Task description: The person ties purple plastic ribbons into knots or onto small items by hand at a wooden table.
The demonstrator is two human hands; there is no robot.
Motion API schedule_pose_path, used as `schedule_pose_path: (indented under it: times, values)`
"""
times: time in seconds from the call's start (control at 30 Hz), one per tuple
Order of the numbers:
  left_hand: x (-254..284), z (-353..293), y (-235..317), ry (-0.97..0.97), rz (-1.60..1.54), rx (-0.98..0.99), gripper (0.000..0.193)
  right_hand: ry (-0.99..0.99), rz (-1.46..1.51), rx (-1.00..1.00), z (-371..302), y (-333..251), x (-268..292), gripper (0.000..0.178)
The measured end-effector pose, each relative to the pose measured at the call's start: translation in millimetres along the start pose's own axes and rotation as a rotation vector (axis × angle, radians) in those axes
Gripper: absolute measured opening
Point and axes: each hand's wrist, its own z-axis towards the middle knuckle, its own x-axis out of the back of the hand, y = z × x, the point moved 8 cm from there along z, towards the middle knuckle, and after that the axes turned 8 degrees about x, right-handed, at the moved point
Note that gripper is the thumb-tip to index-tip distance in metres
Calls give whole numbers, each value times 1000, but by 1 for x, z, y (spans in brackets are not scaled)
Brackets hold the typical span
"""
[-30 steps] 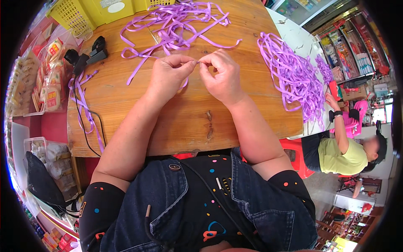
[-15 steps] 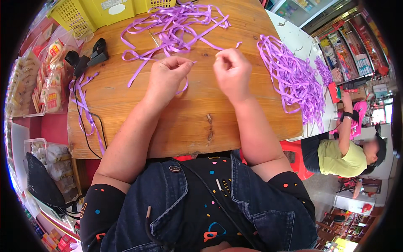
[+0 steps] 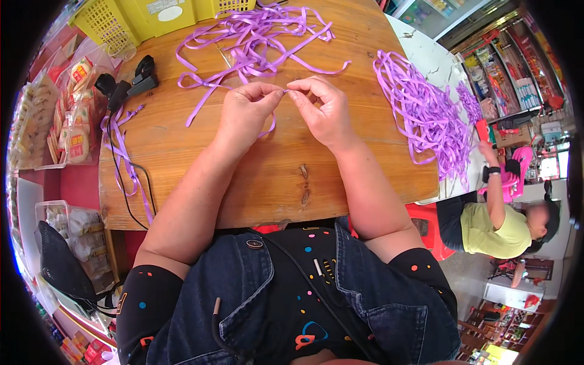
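My left hand point(image 3: 242, 117) is closed in a pinch on a purple ribbon point(image 3: 269, 126). A tip of this ribbon shows at the fingertips, and a short loop of it hangs below the palm. My right hand point(image 3: 326, 114) meets it there, thumb and forefinger pinched at the same ribbon tip; its other fingers curl loosely. Just beyond both hands lies a loose tangle of purple ribbon point(image 3: 258, 56). Over the table's right side spreads a bigger heap of purple ribbon point(image 3: 420, 115).
On the wooden table point(image 3: 280, 176), a yellow crate point(image 3: 176, 21) stands at the far left. Black clips with a cable point(image 3: 115, 91) and more ribbon point(image 3: 125, 161) lie at the left edge. Packaged snacks point(image 3: 76, 115) stand beyond. At right, another person point(image 3: 499, 225) sits by a white table.
My right hand has moved left from apart to meet the left fingertips at the ribbon tip. My left hand has barely moved. The other person's arm has shifted.
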Motion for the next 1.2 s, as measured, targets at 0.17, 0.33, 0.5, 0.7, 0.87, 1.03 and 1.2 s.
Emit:
schedule_pose_path:
  times: [0.17, 0.33, 0.5, 0.7, 0.87, 1.03, 1.2]
  values:
    - [0, -2, 10, 57, 154, -212, 11, -65, -84, 71, 1, -6, -6, 8]
    - [-5, -9, 13, 75, 232, -206, 10, -64, -103, 39, -1, -2, -5, 8]
    - [-5, -5, 7, 66, 220, -260, 10, -40, -42, -4, -3, 5, -6, 6]
    - [-6, -1, 1, -6, 201, -136, 12, -38, -64, -28, -3, 6, -4, 3]
    - [-7, 2, -3, -77, 77, -93, 13, -34, -105, 21, -2, -1, -2, 3]
    - [-6, 3, -4, -71, 93, -58, 12, -53, -90, -4, -3, 6, -1, 4]
    - [-2, 3, -2, -32, 69, -114, 13, -7, -8, -64, -2, 4, 2, 8]
